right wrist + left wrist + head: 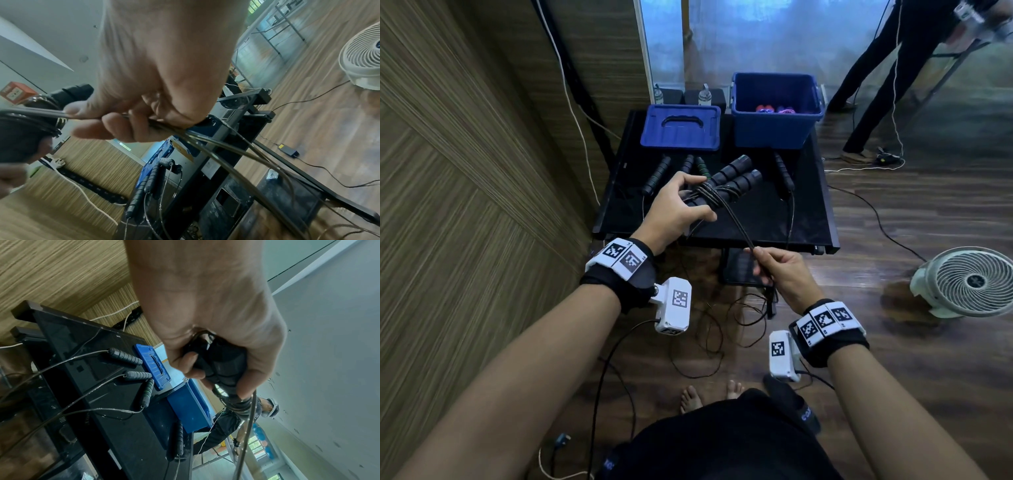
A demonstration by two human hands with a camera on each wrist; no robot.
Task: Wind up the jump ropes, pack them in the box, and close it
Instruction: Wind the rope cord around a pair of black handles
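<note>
Currently the left hand is clamped round a pair of black jump-rope handles held side by side above the black table — long axis runs from 7 to 1 o'clock in the head view, free ends pointing at 1, toward the blue box. Several turns of cord are wrapped round the handles near the fingers. The right hand, at 5 o'clock from the handles, pinches the doubled cord; it runs straight between the hands, slack looping on the floor. Blue lid lies flat beside the box, at its 9 o'clock. Other handles lie on the table near the lid.
</note>
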